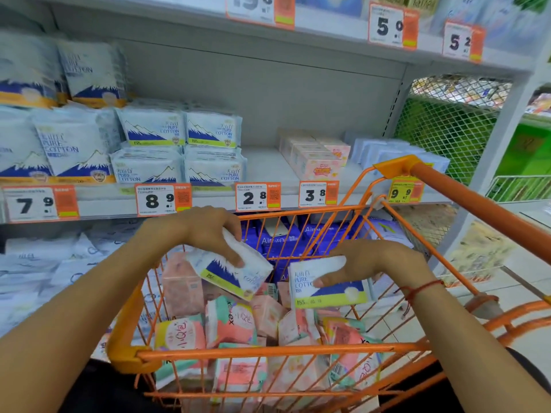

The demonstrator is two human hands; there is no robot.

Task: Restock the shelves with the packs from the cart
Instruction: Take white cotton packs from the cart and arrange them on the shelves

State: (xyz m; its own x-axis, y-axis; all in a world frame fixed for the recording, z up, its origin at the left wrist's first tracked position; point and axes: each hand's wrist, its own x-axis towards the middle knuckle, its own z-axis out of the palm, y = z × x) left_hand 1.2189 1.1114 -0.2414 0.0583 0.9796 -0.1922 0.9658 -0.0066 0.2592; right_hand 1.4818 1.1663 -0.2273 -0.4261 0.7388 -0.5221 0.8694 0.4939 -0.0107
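- Shop aisle; grey metal shelf (268, 171) at chest height, orange-and-white price tags (258, 196) along its front edge, a second shelf above with more tags.
- Shelf left side: stacked white-and-blue "Pure Cotton" packs (182, 144) with a mountain print. Bare stretch of shelf to their right, then pink boxes (316, 156) and pale blue packs (387, 153).
- Orange wire cart (268, 353) directly below the camera, parked against the shelving, handle (477, 201) at right.
- Cart load: pink and teal packs (232, 323) heaped in the near half, dark blue packs (298, 242) at the far end.
- Left hand (208, 231) grips a tilted pack (232, 269) from above, fingers curled over its top edge, held over the cart.
- Right hand (366, 263) grips a second pack (328, 287), label facing the camera, thumb across its front; also over the cart.
- Red string bracelet (417, 290) on right wrist.
- Mesh end panel (447, 129) at far right.
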